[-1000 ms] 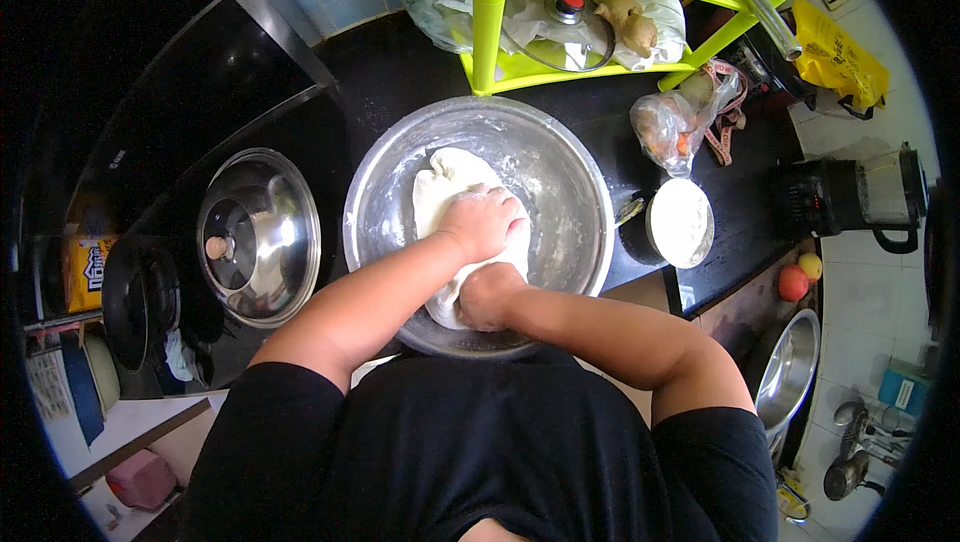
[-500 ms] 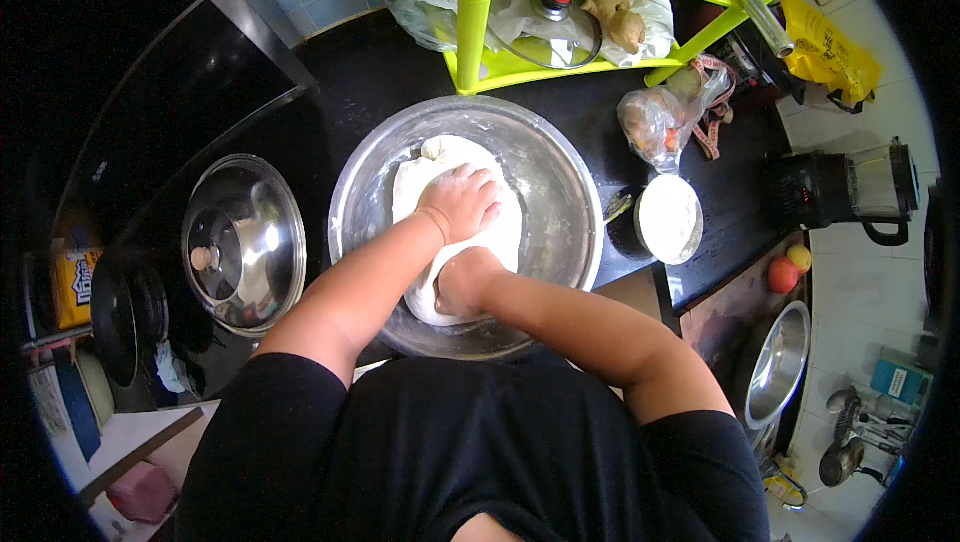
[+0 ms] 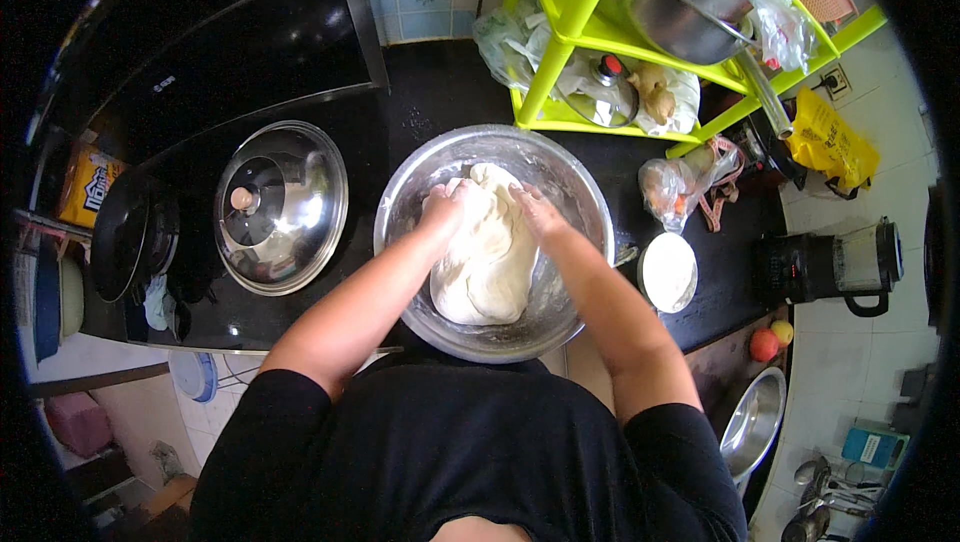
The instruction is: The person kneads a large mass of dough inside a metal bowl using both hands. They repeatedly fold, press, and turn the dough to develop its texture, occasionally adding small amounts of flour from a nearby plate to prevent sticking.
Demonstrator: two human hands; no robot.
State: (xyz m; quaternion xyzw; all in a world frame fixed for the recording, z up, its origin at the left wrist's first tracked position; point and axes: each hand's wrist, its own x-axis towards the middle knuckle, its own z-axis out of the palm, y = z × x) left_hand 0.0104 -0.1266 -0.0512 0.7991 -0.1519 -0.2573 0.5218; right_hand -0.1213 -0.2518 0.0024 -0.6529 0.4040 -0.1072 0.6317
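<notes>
A large pale lump of dough (image 3: 487, 277) lies in a wide steel bowl (image 3: 412, 320), its surface creased and folded at the far end. My left hand (image 3: 445, 208) grips the dough's far left side with curled fingers. On the far right side, my right hand (image 3: 538, 210) holds the dough, its fingertips pressed against the edge. Both hands are inside the bowl, with the dough between them. Flour or dough residue smears the bowl's inner wall.
Left of the bowl lies a domed steel lid (image 3: 280, 207). To its right are a white bowl (image 3: 668, 272) and a plastic bag of produce (image 3: 668, 192). A green shelf rack (image 3: 575, 2) stands behind; a blender (image 3: 830, 264) is at the far right, above a steel basin (image 3: 752, 424).
My hands have gone from pressing down on the dough to holding its far end from both sides. The right hand moved away from me and rightward. The view has shifted.
</notes>
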